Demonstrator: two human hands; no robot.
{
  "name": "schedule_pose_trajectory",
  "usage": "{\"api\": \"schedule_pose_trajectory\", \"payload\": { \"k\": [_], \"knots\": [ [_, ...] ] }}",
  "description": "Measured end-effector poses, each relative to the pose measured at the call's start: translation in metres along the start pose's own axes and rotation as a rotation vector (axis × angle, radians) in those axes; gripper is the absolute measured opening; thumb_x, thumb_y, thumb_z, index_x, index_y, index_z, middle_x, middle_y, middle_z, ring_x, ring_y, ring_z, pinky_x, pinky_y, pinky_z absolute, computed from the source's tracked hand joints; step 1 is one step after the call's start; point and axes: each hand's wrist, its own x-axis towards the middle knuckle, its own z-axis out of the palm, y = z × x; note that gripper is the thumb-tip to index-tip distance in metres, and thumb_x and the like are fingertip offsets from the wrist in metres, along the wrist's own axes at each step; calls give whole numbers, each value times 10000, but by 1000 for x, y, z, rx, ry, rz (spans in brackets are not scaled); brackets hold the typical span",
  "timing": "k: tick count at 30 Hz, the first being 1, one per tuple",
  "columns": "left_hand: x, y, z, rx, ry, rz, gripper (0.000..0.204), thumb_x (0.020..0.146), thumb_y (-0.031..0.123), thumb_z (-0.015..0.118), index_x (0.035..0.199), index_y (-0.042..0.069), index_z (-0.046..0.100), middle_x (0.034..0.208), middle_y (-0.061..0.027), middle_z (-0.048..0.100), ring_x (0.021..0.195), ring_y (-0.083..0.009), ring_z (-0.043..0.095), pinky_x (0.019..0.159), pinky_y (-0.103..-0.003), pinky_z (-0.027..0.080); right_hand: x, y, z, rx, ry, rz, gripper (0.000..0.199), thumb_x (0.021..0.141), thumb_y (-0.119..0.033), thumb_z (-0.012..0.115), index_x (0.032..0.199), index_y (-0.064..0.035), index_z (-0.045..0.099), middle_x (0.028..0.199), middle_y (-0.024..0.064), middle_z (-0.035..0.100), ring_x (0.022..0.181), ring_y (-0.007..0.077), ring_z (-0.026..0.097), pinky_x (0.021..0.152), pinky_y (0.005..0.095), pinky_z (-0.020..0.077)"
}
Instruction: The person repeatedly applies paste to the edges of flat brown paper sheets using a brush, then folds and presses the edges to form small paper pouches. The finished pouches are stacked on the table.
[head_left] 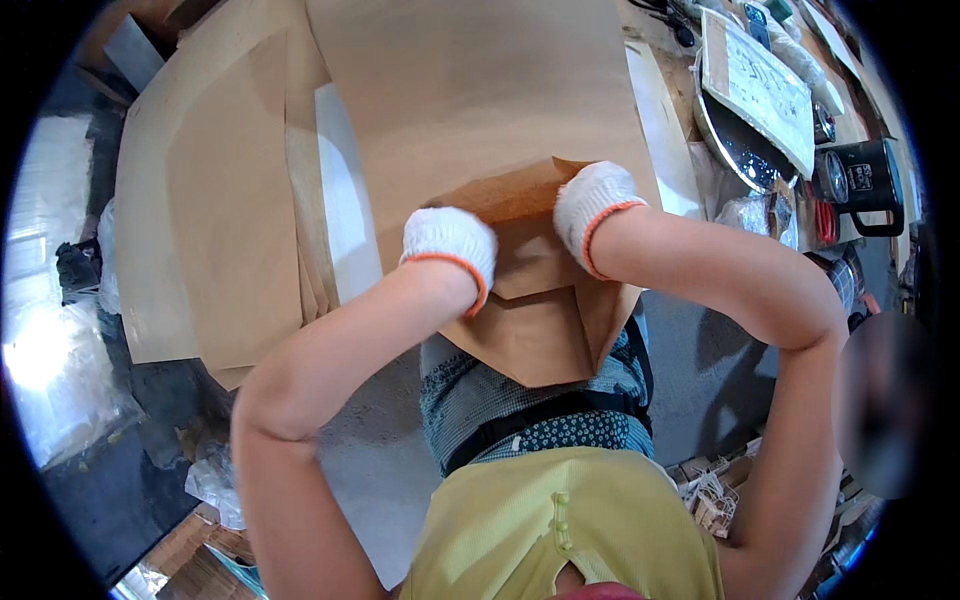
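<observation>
A brown paper piece, folded and creased like a large bag or wrapper, hangs over the near table edge toward my lap. My left hand, in a white knit glove with an orange cuff, is closed at the left end of its raised, darker fold. At the right end of that fold, my right hand is closed on the paper in a matching glove. The fingertips of both hands are turned away and mostly hidden. Under the hands, a wide sheet of brown paper stretches away across the table.
More brown sheets lie in a stack to the left, beside a white strip. At the right are a dark round tray with a white board over it, and a black mug. Clear plastic wrap lies far left.
</observation>
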Motion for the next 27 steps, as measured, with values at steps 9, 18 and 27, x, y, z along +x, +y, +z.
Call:
{"api": "schedule_pose_trajectory", "payload": {
  "k": [9, 18, 27],
  "knots": [
    [-25, -4, 40, -230, 200, 94, 682, 695, 120, 724, 1315, 45, 450, 1352, -204, 430, 1226, -386, 485, 1022, -469, 430, -31, 11, 69, -210, 242, 169, 307, 881, -184, 618, 1169, -79, 639, 1143, 63, 654, 1118, 205, 588, 918, 310, 461],
    [-18, -13, 67, -336, 229, 70, 415, 803, 111, 603, 1183, -16, 499, 1126, -208, 568, 1031, -407, 590, 821, -461, 530, -24, 25, 78, 174, 270, -15, 268, 827, -143, 625, 1071, -62, 702, 1041, 159, 701, 992, 314, 675, 832, 409, 552],
    [1, 13, 54, -373, 152, 52, 212, 841, 166, 570, 983, 9, 579, 973, -211, 645, 895, -364, 663, 735, -468, 546, -24, 2, 65, 434, 195, 0, 203, 798, -107, 589, 943, -48, 717, 1004, 180, 698, 958, 344, 675, 834, 415, 544]
  ]
}}
